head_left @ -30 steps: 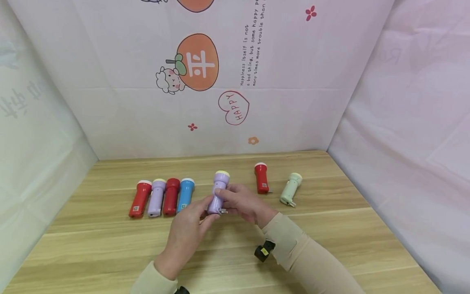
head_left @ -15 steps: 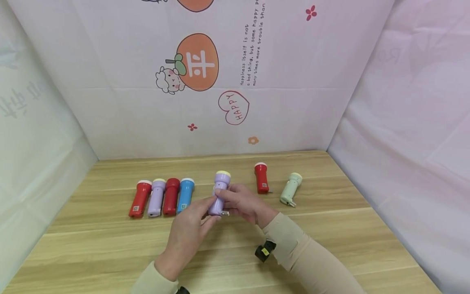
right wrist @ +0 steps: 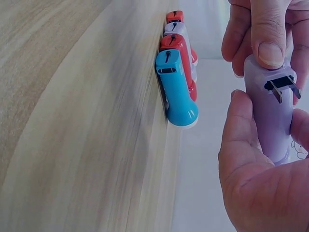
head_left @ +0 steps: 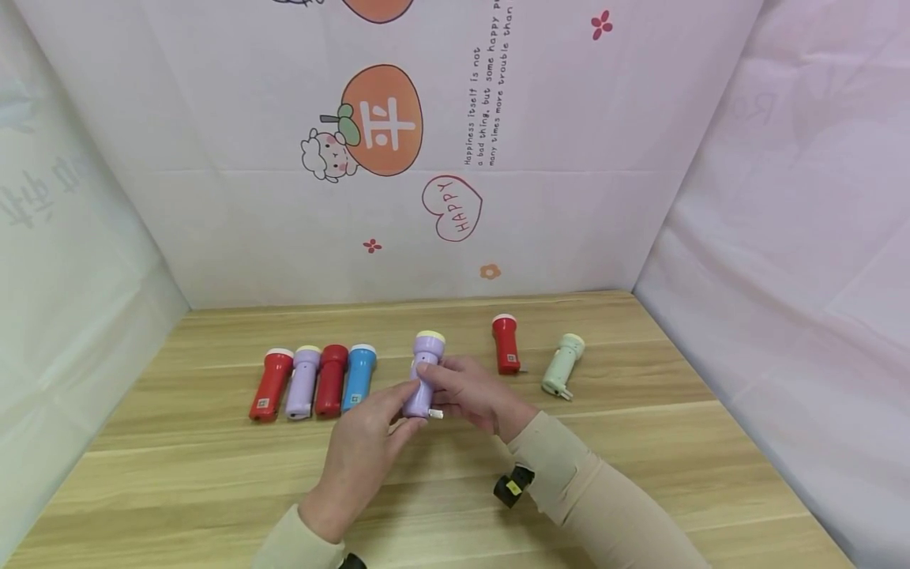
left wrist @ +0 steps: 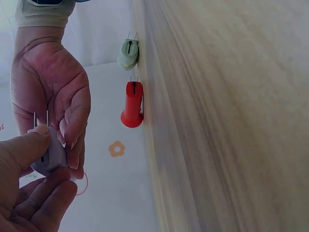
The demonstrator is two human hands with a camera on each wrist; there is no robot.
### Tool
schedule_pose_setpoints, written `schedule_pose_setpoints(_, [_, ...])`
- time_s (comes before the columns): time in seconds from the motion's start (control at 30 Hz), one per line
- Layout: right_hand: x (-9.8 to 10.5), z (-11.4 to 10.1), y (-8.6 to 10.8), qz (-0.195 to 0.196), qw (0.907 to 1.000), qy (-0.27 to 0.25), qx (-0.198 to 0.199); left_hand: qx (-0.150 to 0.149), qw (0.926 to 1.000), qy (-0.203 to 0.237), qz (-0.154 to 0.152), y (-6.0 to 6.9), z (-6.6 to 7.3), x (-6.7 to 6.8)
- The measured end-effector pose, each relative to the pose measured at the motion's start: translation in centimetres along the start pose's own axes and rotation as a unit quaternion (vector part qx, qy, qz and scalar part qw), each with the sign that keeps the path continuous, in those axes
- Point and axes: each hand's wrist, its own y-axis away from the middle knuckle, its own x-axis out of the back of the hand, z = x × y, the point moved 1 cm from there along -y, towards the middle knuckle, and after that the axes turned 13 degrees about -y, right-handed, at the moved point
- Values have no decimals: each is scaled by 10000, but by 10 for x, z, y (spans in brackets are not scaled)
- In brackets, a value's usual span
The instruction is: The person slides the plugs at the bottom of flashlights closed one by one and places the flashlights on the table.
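Observation:
Both hands hold a lilac flashlight over the middle of the table, its pale yellow lens end pointing away. My right hand grips the barrel, thumb lying along it. At the tail end, my left hand pinches with thumb and fingers. Two metal plug prongs stick out from the tail, and the left thumb presses right beside them in the right wrist view. The left wrist view shows the flashlight's tail between the left thumb and fingers, with the right palm behind. Part of the barrel is hidden by fingers.
Left of the hands, a red flashlight, a lilac one, a dark red one and a blue one lie side by side. To the right lie another red flashlight and a pale green one, both with prongs out.
The prongs of the held flashlight now show more plainly, standing out to the right of its tail. The flashlight has turned and shifted very slightly; both hands have stayed nearly in place.

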Motion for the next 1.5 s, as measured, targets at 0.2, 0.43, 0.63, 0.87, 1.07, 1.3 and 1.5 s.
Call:
schedule_pose_setpoints(0.2, [-1, 1, -1, 13, 10000, -51, -20, -186, 9996, -153, 173, 0, 0, 1])
schedule_pose_setpoints(0.43, [-1, 3, -1, -14, 10000, -95, -14, -361, 9987, -177, 317, 0, -1, 0])
schedule_pose_setpoints(0.63, [0, 4, -1, -18, 9999, -115, -27, -423, 9983, -232, 340, 2, 0, -1])
schedule_pose_setpoints(0.87, [1, 6, -2, -22, 9999, -118, -42, -456, 9982, -229, 314, 2, 1, 0])
schedule_pose_setpoints(1.07, [2, 7, -2, -35, 9998, -188, -39, -416, 9985, -217, 272, 3, 1, 1])
schedule_pose_setpoints(1.3, [1, 6, -1, -46, 9997, -240, -47, -163, 9999, 16, 33, 1, 1, 1])
schedule_pose_setpoints(1.5, [0, 7, 0, -46, 9996, -271, -71, 50, 9996, 231, -148, 2, -1, 1])
